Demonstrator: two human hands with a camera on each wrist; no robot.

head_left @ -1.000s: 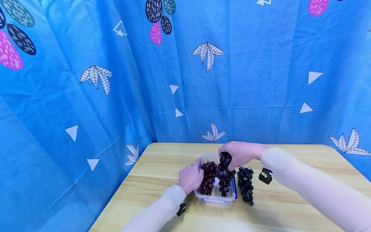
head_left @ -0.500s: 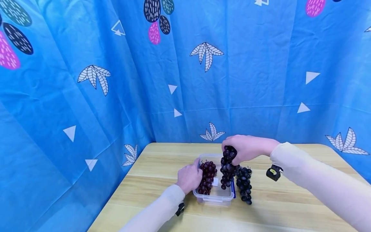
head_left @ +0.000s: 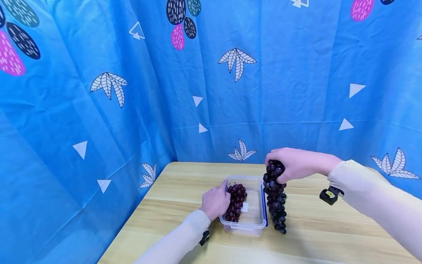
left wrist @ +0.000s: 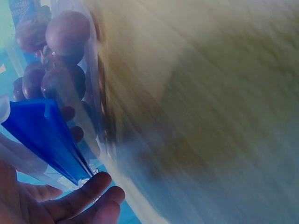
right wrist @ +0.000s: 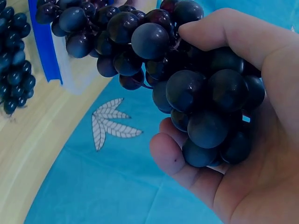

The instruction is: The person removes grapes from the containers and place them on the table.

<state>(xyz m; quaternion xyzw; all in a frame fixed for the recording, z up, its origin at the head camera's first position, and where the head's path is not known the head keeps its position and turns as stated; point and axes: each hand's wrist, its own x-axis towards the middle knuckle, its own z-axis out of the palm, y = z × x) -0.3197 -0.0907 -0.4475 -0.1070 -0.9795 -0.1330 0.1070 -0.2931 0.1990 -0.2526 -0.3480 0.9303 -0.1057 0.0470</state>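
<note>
My right hand grips the top of a bunch of dark purple grapes, thumb and fingers curled around it. The bunch hangs just beyond the right side of a clear plastic food container with blue side latches. Beneath and partly behind it in the head view, another bunch of black grapes lies on the table. Inside the container, along its left wall, is a bunch of red grapes. My left hand holds the container's left rim, fingers by the blue latch in the left wrist view.
The light wooden table carries all these things. A blue patterned curtain hangs behind it and along the left. A small white square shows on the container's floor.
My right hand has lifted the dark purple grapes up out of the container and carried them right, past its right wall. My left hand has stayed on the container.
</note>
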